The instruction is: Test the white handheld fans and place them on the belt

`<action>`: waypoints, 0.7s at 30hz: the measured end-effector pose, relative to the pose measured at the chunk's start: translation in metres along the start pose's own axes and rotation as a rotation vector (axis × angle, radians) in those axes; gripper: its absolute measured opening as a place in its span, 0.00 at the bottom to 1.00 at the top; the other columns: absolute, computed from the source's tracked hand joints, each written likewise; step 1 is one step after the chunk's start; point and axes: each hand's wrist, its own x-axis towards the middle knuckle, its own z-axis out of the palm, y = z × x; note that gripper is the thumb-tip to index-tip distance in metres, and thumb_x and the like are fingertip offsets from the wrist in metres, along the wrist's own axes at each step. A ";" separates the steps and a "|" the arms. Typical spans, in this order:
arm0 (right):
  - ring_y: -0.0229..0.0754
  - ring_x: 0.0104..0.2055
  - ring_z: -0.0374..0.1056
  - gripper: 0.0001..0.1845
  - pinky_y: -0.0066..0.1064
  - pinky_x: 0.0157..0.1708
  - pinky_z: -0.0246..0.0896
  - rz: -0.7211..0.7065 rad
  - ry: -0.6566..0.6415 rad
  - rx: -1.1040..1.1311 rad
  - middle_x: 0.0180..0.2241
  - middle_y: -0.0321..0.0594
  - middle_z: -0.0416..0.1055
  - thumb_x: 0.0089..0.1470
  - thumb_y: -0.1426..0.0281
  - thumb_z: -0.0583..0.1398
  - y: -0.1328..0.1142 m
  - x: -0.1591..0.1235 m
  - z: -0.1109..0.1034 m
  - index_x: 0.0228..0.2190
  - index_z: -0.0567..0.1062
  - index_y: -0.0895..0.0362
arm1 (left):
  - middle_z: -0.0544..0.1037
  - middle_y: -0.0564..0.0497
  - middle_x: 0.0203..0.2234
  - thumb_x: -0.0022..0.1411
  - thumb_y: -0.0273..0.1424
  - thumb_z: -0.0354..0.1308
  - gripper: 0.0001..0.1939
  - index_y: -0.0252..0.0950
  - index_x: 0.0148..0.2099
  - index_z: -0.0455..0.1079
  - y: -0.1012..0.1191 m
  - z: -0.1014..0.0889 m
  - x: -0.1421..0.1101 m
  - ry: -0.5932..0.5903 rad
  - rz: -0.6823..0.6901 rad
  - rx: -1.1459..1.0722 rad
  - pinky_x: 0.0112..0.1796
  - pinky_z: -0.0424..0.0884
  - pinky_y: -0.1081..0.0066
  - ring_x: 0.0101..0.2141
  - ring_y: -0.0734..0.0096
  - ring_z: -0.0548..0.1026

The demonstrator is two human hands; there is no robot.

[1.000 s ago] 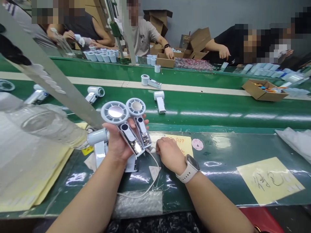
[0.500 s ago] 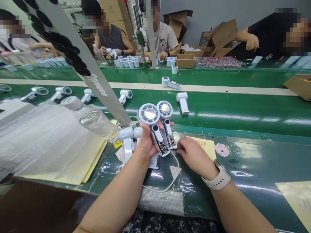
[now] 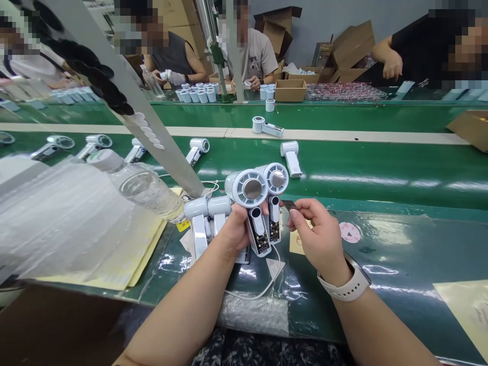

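Note:
My left hand (image 3: 233, 234) grips two white handheld fans (image 3: 259, 203) side by side, heads up, with their handles open and circuit boards showing. A white cable (image 3: 263, 287) hangs from their lower ends onto the table. My right hand (image 3: 318, 234), with a white watch on the wrist, pinches a small dark flat piece (image 3: 288, 205) just right of the fans' handles. Two more white fans (image 3: 204, 216) lie on the table left of my left hand.
A clear plastic bottle (image 3: 141, 188) and plastic wrap lie at left on yellow sheets (image 3: 141, 254). Several fans (image 3: 290, 156) ride the green conveyor (image 3: 381, 168). Other people work across the belt among cardboard boxes (image 3: 290, 90) and white fan heads (image 3: 198, 94). A metal post (image 3: 152, 137) slants across.
My right hand has lifted off the table by the cable end and now holds a small dark piece up beside the fans. My left hand has tilted the fans more upright.

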 end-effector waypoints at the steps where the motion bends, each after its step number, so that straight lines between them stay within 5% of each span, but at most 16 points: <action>1: 0.41 0.25 0.70 0.05 0.33 0.28 0.64 -0.009 -0.002 -0.011 0.22 0.35 0.72 0.59 0.66 0.56 0.000 0.000 0.000 0.32 0.69 0.53 | 0.79 0.45 0.29 0.36 0.64 0.65 0.35 0.34 0.26 0.73 0.000 -0.001 0.000 -0.001 0.010 0.012 0.29 0.76 0.66 0.32 0.57 0.80; 7: 0.41 0.25 0.70 0.04 0.32 0.27 0.63 -0.051 -0.004 -0.067 0.23 0.35 0.73 0.59 0.68 0.56 0.001 -0.001 0.000 0.32 0.70 0.53 | 0.77 0.48 0.25 0.36 0.64 0.65 0.35 0.34 0.27 0.73 -0.003 -0.003 -0.001 -0.018 0.005 0.036 0.23 0.72 0.70 0.22 0.67 0.75; 21: 0.42 0.28 0.71 0.05 0.34 0.28 0.62 -0.088 -0.005 -0.176 0.25 0.36 0.74 0.60 0.69 0.55 0.002 -0.001 -0.003 0.32 0.70 0.53 | 0.76 0.45 0.25 0.37 0.66 0.63 0.36 0.34 0.26 0.73 -0.004 -0.005 -0.001 0.017 0.049 0.140 0.27 0.71 0.67 0.32 0.56 0.78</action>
